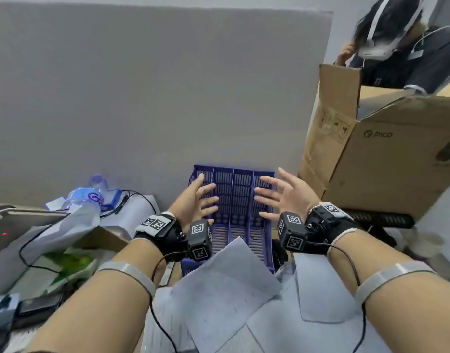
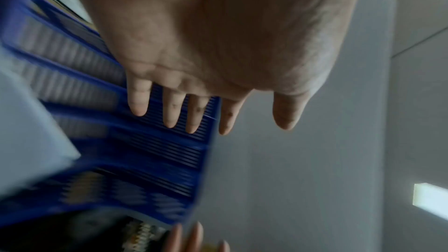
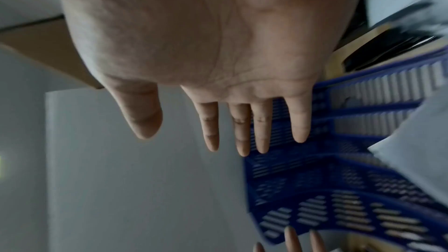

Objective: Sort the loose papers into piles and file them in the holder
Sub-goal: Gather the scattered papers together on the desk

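A blue slotted plastic file holder with several compartments stands against the grey wall, all compartments bare. Loose grey-white papers lie scattered in front of it, one sheet's corner overlapping the holder's front. My left hand hovers spread over the holder's left side, palm facing right, holding nothing. My right hand hovers spread over its right side, palm facing left, also holding nothing. The wrist views show the left hand and the right hand with straight splayed fingers above the holder.
A large open cardboard box stands to the right. A water bottle, bags, cables and devices clutter the left. Another person wearing a headset sits behind the box. A grey wall backs the desk.
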Available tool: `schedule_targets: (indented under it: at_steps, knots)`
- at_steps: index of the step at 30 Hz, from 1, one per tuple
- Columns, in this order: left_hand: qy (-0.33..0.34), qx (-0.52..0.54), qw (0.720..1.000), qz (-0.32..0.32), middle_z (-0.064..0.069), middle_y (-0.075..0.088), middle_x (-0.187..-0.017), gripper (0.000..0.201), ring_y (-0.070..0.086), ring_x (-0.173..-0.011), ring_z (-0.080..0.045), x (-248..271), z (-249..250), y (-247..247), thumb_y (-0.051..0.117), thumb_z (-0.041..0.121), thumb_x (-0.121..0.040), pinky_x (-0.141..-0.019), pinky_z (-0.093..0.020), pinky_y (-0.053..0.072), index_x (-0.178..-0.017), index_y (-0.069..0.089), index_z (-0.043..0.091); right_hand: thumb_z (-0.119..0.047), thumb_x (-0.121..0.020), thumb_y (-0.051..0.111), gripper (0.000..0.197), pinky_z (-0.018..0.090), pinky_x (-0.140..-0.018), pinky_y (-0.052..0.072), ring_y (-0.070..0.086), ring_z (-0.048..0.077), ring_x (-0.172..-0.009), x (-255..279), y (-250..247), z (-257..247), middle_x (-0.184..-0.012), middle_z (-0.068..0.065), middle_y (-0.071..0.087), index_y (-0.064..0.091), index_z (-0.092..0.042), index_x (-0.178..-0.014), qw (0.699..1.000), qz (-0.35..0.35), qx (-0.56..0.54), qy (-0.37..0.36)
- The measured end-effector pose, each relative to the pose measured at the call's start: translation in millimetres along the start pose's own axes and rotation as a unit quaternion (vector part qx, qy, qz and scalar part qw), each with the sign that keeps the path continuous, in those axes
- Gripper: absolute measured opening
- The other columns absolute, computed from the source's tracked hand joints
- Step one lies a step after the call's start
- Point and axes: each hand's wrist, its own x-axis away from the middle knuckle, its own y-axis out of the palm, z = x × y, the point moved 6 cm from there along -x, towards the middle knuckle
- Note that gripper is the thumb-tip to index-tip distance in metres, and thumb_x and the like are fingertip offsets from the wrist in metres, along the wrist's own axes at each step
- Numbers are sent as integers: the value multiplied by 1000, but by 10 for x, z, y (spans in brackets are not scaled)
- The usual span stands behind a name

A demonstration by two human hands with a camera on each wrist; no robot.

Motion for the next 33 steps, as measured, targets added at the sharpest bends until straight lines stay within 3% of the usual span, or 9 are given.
schedule_targets:
  at_steps: [4,8,11,13,17,21,27,30,33]
  knots:
    - [-78,-122,983,109,1,50,-139,55,48,-132,-25,-195,-814,-283,55,54,-92,-93,-38,42,-136,50,22,-45,-92,58,43,48,-103,44,61,24,-116,-15,-352,761,-131,7,60,60,-22,-128,989,91,88,82]
    - [-101,-217,962,132,-4,55,-135,60,68,-91,-26,-336,-1506,-506,67,27,-90,-62,-26,45,-144,41,19,-31,-91,63,36,41,-95,49,68,26,-100,66,-683,1507,-132,7,56,59,-22,-125,973,155,102,140]
    - [-63,-312,940,121,-9,58,-131,56,66,-97,-24,-439,-1749,-591,72,16,-86,-67,-27,56,-138,51,13,-24,-92,62,38,41,-96,50,69,28,-103,128,-821,1874,-132,1,56,56,-26,-130,967,166,109,161]
    - [-9,-384,913,140,-12,64,-123,52,64,-106,-25,-486,-1719,-612,77,12,-77,-89,-37,56,-127,62,8,-19,-93,61,45,42,-99,48,66,29,-107,121,-850,2013,-132,0,55,49,-26,-136,965,164,127,159]
    - [8,-454,877,160,-11,61,-120,45,63,-104,-23,-522,-1728,-647,74,36,-57,-99,-34,51,-101,71,25,-12,-88,67,47,47,-100,48,61,30,-112,3,-889,2083,-129,6,49,49,-26,-129,954,193,198,117]
    - [12,-475,867,151,-8,36,-130,28,59,-100,-24,-433,-1767,-551,76,12,-77,-104,-29,45,-103,67,15,-13,-79,72,34,51,-91,55,60,23,-88,-92,-810,2185,-92,7,60,61,-19,-111,923,163,324,127]
    - [87,-464,869,148,-2,51,-108,9,58,-95,-19,-363,-1742,-534,76,17,-81,-92,-28,46,-80,68,21,-28,-79,77,26,21,-67,47,53,9,-67,-95,-612,2195,-67,-16,53,74,-23,-104,872,71,473,102]
    - [122,-454,876,108,6,61,-74,11,53,-66,-8,-334,-1613,-400,72,21,-84,-70,-25,45,-76,64,19,-30,-81,72,17,24,-71,43,53,8,-73,-103,-584,2113,-74,-9,58,75,-22,-95,846,84,522,73]
    - [150,-426,887,103,10,63,-74,6,54,-66,-3,-360,-1463,-328,72,18,-84,-69,-24,47,-84,67,19,-17,-91,62,20,25,-65,38,48,13,-67,-113,-633,1996,-68,-1,54,65,-11,-72,858,115,499,36]
